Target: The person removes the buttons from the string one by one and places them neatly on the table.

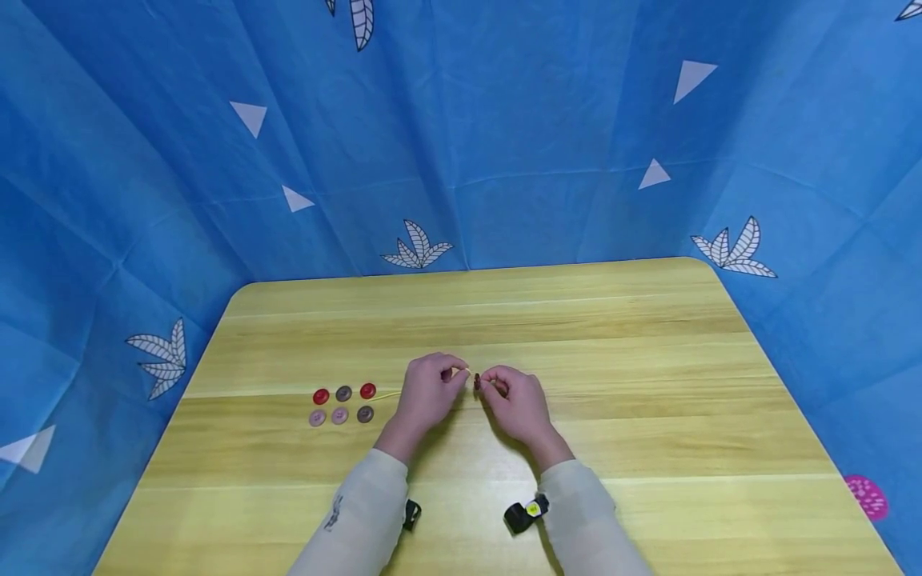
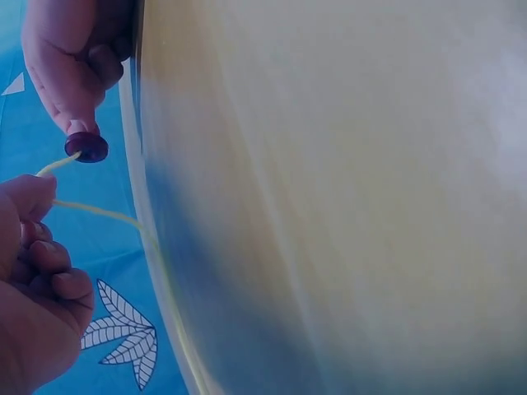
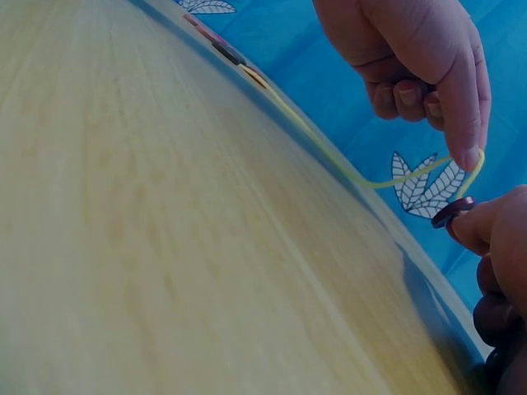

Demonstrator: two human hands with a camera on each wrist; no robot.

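Observation:
Near the middle of the table, my left hand point(image 1: 430, 390) pinches a yellow string point(image 2: 99, 211) close to its end. Facing it, my right hand point(image 1: 520, 402) holds a dark red button point(image 2: 87, 147) on edge between thumb and finger. In the left wrist view the string's tip meets the button's face at its middle; whether it passes through a hole I cannot tell. The rest of the string hangs from the left fingers and runs off left along the table, towards a red button point(image 1: 368, 390) in the group there.
Left of my hands, several buttons lie in two rows on the wooden table point(image 1: 648, 360), among them a grey one point(image 1: 343, 393) and a pink one point(image 1: 317, 418). A blue patterned cloth point(image 1: 504, 120) hangs behind the table and along its sides.

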